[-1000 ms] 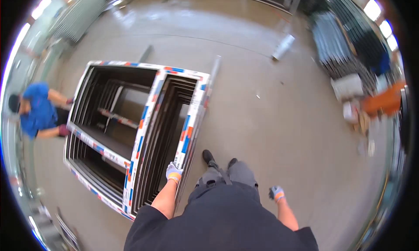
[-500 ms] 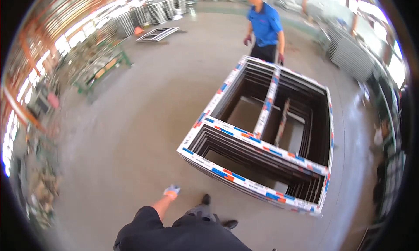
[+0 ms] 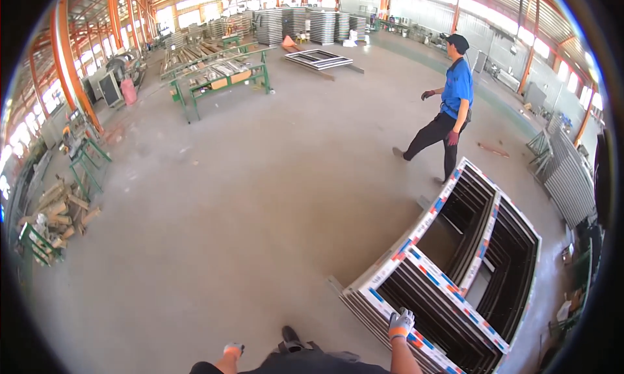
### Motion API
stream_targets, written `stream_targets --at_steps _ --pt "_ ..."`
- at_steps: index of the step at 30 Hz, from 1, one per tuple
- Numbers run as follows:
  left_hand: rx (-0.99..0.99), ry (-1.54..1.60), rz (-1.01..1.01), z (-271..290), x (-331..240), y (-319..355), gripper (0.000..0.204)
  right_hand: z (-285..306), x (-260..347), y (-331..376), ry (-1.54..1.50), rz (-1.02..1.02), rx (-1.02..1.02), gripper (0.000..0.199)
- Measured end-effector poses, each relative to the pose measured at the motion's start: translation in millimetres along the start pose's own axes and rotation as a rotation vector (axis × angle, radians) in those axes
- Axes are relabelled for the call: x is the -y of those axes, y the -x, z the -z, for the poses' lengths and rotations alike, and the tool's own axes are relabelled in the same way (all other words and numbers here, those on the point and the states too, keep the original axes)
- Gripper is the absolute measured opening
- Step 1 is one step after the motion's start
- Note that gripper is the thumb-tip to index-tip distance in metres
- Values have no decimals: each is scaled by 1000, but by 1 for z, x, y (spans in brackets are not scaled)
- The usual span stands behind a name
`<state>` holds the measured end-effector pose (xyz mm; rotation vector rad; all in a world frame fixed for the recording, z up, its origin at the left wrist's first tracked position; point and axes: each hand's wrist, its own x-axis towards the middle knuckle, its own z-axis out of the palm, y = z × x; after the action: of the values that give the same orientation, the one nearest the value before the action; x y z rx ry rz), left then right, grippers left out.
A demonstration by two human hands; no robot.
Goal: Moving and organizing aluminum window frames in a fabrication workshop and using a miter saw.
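A tall stack of dark window frames (image 3: 406, 252), wrapped on top with white, red and blue film, stands at my right. My right hand (image 3: 402, 323), in a grey-white glove with an orange cuff, is over the stack's near top edge with its fingers apart. Whether it touches the film is hard to tell. Low at my left side hangs my left hand (image 3: 233, 349), gloved alike, with nothing in it and its fingers loosely out.
A co-worker (image 3: 460, 88) in a blue shirt and dark gloves walks beyond the stack. Farther off are flat frames (image 3: 318, 59), a green workbench (image 3: 224, 81) and tall frame stacks (image 3: 270, 26). Wood scraps (image 3: 62, 211) lie at left; frames (image 3: 567, 175) lean at right.
My view has swung up and left, so the stack now sits lower right. My right hand has come into view over it. The co-worker has turned and stepped away leftward.
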<state>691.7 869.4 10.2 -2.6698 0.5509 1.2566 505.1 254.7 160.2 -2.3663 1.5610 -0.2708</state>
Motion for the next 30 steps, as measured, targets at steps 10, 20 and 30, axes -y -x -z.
stream_targets --at_steps 10,20,30 --pt "-443 965 151 409 25 -325 30 -110 267 -176 39 103 46 44" --pt "-229 5 -53 621 40 -475 21 -224 562 -530 -33 125 198 44" --pt "-325 -55 -207 960 -22 -797 22 -361 809 -937 -150 -33 226 32"
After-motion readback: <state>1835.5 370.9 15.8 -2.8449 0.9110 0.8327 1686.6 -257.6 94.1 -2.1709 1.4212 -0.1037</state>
